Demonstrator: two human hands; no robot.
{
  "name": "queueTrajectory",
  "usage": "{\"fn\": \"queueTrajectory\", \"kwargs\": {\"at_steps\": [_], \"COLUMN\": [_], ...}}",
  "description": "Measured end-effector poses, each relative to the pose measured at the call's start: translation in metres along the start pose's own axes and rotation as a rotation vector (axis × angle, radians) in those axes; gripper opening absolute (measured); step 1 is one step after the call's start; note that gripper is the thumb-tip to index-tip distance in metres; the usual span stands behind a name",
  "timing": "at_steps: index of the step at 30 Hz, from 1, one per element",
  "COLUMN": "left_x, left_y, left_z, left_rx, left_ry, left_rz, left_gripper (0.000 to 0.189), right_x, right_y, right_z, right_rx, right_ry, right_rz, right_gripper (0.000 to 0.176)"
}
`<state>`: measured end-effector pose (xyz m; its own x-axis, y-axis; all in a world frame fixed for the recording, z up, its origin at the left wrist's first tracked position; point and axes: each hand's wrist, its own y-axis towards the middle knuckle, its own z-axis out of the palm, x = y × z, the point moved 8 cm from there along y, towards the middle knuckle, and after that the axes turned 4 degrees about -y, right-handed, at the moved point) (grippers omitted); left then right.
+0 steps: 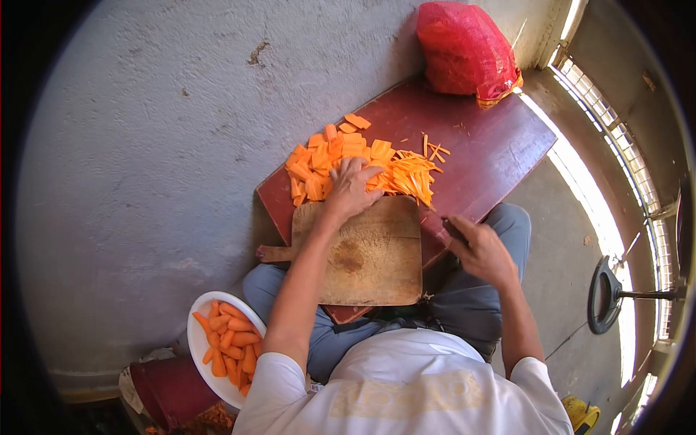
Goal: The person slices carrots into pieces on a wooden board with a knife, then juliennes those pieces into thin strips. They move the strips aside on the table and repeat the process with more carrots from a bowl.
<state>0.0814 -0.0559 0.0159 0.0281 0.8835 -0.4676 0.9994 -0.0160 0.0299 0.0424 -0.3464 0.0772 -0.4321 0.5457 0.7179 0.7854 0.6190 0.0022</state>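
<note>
My left hand point(353, 187) lies with its fingers spread on the pile of carrot pieces point(317, 161), just past the far edge of the wooden cutting board point(362, 254). Beside its fingertips, to the right, is a heap of thin carrot strips point(413, 176). To the right of the board, my right hand point(478, 246) is closed around the dark handle of a knife, whose blade is hard to make out near the strips. The board bears only a dark, damp patch and rests at the near side of the red table point(486, 159).
A red mesh bag point(464, 51) stands at the table's far end by the wall. At the lower left, a white oval basin point(198, 341) holds whole peeled carrots, near a dark red bucket point(170, 391). A black ring-shaped object point(603, 295) is at the right.
</note>
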Motion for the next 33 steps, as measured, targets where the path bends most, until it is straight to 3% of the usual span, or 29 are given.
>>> {"fn": "queueTrajectory", "kwargs": {"at_steps": [3,8,11,14,23,30,33], "left_x": [-0.004,-0.012,-0.016,-0.009,0.019,0.017,0.0], "left_y": [0.009,0.03,0.046,0.053,0.046,0.056,0.049], "left_z": [-0.003,0.007,0.015,0.015,0.009,0.014,0.012], "left_rx": [-0.015,0.018,-0.018,-0.058,-0.126,-0.105,-0.197], "left_ry": [0.015,0.102,0.103,-0.016,-0.075,0.0,0.022], "left_rz": [0.101,0.231,0.235,0.162,0.13,0.03,0.104], "left_gripper": [0.063,0.061,0.056,0.05,0.034,0.028,0.037], "right_x": [-0.009,-0.01,-0.016,-0.025,-0.073,-0.045,-0.043], "right_y": [0.018,0.061,0.083,0.095,0.106,0.098,0.095], "right_z": [-0.014,-0.025,-0.012,-0.004,-0.043,-0.04,-0.018], "right_rx": [0.043,0.3,0.344,0.345,-0.003,0.111,0.132], "right_ry": [-0.024,-0.038,-0.104,-0.142,-0.144,0.016,-0.057], "right_rz": [-0.072,-0.104,-0.24,-0.182,-0.055,0.076,-0.088], "right_gripper": [0.037,0.039,0.038,0.037,0.035,0.03,0.028]}}
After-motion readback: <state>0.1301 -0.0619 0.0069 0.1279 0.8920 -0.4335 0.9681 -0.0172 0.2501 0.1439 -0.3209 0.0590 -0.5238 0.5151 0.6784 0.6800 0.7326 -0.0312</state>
